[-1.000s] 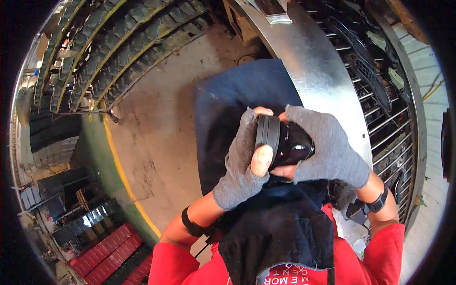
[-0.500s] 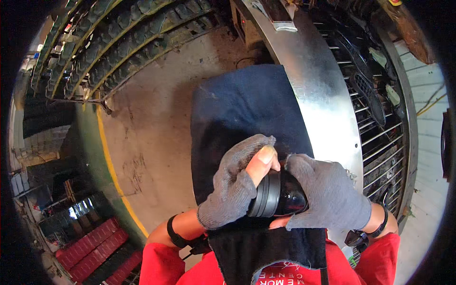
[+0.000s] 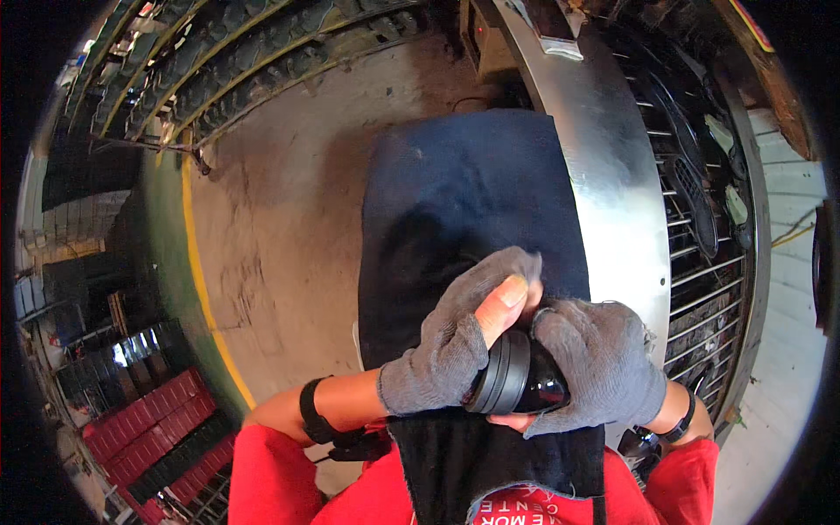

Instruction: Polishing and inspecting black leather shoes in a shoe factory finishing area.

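There are two gloves (image 3: pixel 446 350) (image 3: pixel 604 367), two wristbands (image 3: pixel 309 409) (image 3: pixel 685 420), one apron (image 3: pixel 472 201) and one black piece (image 3: pixel 542 382).

Lighting uneven: strong glare on the metal counter (image 3: pixel 619 219) at right; racks (image 3: pixel 284 79) at far left dim. Soft shadow lies across the floor (image 3: pixel 289 227). Slight blur noted on the left hand (image 3: pixel 462 328). Fisheye distortion bends straight edges; black vignetting rings the view.

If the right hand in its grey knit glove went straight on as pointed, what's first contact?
Beyond the held glossy black rounded object, likely the left hand in grey knit glove; depth is unclear.
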### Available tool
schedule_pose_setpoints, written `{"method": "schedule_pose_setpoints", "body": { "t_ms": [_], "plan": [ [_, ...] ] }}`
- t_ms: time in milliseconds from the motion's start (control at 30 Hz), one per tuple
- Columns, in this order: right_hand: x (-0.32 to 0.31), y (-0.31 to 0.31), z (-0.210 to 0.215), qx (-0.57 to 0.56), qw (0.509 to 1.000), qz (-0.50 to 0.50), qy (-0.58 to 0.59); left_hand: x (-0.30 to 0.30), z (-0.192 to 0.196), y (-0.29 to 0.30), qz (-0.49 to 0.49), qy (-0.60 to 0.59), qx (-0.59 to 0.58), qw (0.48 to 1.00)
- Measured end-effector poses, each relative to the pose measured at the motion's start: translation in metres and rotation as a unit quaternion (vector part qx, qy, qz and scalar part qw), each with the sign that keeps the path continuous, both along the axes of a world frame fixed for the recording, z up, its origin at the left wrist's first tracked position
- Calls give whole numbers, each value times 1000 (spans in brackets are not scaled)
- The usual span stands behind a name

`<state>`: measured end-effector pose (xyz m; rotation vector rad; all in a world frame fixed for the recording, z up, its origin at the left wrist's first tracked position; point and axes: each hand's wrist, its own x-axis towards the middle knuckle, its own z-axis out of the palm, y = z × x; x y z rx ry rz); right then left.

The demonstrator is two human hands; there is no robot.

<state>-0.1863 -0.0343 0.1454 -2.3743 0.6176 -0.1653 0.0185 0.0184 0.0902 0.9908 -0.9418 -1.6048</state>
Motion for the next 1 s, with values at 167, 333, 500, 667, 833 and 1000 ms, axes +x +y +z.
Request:
{"method": "schedule_pose_setpoints", "body": {
  "t_ms": [167,333,500,667,833,1000],
  "plan": [
    [23,-15,11,2,1000,9,18,12,-6,-9,26,-12,-79,996],
    [52,5,-42,409,715,-477,-306,8,-10,-34,106,94,69,988],
    [43,-28,7,460,758,-322,-331,21,8,-24,136,-81,-230,960],
    [80,-38,53,-125,964,213,-99,32,16,-45,100,87,146,980],
    [86,35,-54,-187,929,279,-153,30,-54,-33,55,238,145,959],
    [-7,6,-22,63,958,-153,-234,26,-47,-7,174,152,124,965]
  ]
}}
